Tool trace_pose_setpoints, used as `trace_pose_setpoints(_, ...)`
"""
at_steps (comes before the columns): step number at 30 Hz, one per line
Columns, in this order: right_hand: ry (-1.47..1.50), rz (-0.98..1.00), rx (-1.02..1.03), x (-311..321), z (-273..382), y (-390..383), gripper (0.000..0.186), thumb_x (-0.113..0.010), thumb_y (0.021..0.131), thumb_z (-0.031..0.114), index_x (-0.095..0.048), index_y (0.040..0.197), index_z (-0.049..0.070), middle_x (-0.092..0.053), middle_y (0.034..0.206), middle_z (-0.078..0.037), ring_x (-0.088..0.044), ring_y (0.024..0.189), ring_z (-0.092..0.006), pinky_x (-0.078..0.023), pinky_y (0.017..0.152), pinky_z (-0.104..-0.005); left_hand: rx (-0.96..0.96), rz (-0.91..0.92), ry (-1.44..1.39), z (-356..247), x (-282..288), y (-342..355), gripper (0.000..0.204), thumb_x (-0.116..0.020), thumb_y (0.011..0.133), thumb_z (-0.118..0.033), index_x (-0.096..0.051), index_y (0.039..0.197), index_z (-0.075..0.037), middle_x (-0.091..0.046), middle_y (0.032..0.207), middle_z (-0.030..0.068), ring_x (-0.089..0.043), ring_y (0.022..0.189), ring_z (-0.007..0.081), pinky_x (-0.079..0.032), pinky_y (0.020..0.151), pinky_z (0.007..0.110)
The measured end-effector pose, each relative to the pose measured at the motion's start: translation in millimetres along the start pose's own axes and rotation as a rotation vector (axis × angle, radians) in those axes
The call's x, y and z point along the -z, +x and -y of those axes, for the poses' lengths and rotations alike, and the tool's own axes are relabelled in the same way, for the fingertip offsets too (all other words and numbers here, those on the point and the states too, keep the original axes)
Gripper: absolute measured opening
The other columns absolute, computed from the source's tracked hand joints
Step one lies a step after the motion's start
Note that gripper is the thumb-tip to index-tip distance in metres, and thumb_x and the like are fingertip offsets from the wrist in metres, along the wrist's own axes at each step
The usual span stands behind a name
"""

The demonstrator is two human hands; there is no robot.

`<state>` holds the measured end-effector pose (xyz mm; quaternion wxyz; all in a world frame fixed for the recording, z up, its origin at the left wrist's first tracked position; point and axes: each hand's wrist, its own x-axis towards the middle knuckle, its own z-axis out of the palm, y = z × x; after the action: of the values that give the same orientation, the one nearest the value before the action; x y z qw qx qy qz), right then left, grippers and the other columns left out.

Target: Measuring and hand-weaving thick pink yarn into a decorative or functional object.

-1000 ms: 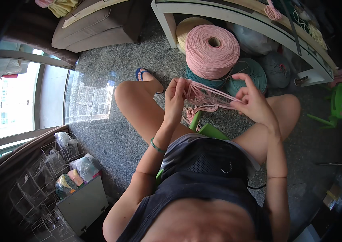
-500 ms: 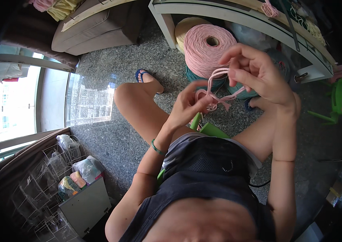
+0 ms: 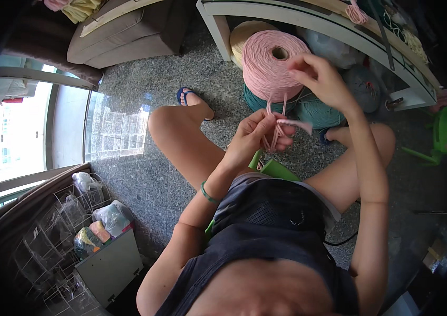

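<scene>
My left hand (image 3: 255, 134) pinches a small bundle of pink cord (image 3: 271, 139) between thumb and fingers. Two strands stand up from that grip, and a short cut tail sticks out to the right. Higher up and to the right, my right hand (image 3: 321, 81) has its fingers bent toward the thumb, in front of a big pink cord cone (image 3: 271, 58). Whether a strand runs between those fingertips cannot be made out against the pink cone.
Teal yarn cones (image 3: 318, 113) sit below the pink one, beside a white-framed table (image 3: 308, 10). A green stool (image 3: 445, 129) stands at right, a brown ottoman (image 3: 134, 34) at upper left. Wire racks (image 3: 49, 253) and a plastic bag (image 3: 113, 218) are at lower left.
The right hand has moved up and left, away from the knotted cord it was touching. The left hand has drawn the loops into a tighter bundle, and the tail now points right.
</scene>
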<state>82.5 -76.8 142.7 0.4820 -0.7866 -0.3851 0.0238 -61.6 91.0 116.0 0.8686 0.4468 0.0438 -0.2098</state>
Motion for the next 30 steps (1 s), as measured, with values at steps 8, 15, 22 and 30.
trace_pose_setpoints(8,0.157,0.065,-0.388,-33,51,-63,0.011,-0.065,0.077,0.001,-0.060,0.087,0.000,-0.055,0.075,0.000,-0.051,0.065,-0.0057,-0.041,0.057,-0.0208,-0.105,-0.218,-0.049,11,8,7,0.022,-0.038,0.097,-0.023,-0.048,0.101,-0.004,-0.061,0.090,0.0087,-0.062,0.080,0.0156,-0.053,0.067,0.028)
trace_pose_setpoints(15,-0.047,-0.172,-0.222,-74,39,-72,0.018,-0.068,0.069,-0.001,-0.061,0.085,0.001,-0.052,0.076,-0.004,-0.052,0.066,-0.0115,-0.042,0.057,-0.0237,-0.205,-0.233,0.416,22,21,10,0.021,-0.037,0.097,-0.020,-0.046,0.104,-0.003,-0.055,0.086,0.0025,-0.056,0.070,0.0050,-0.047,0.061,0.019)
trace_pose_setpoints(22,-0.011,-0.168,-0.155,-79,35,-69,0.011,-0.063,0.074,-0.001,-0.055,0.081,-0.001,-0.052,0.076,-0.006,-0.052,0.066,-0.0128,-0.043,0.059,-0.0243,-0.172,-0.225,0.437,16,24,8,0.022,-0.037,0.097,-0.021,-0.047,0.099,-0.002,-0.055,0.082,0.0008,-0.053,0.067,0.0036,-0.045,0.058,0.018)
trace_pose_setpoints(30,0.499,0.046,-0.465,-50,33,-77,0.011,-0.056,0.083,0.002,-0.048,0.090,0.002,-0.051,0.072,0.000,-0.051,0.064,-0.0058,-0.042,0.055,-0.0197,-0.197,-0.232,0.556,25,40,12,0.023,-0.040,0.096,-0.021,-0.050,0.099,0.000,-0.057,0.078,0.0002,-0.053,0.067,0.0041,-0.044,0.060,0.019)
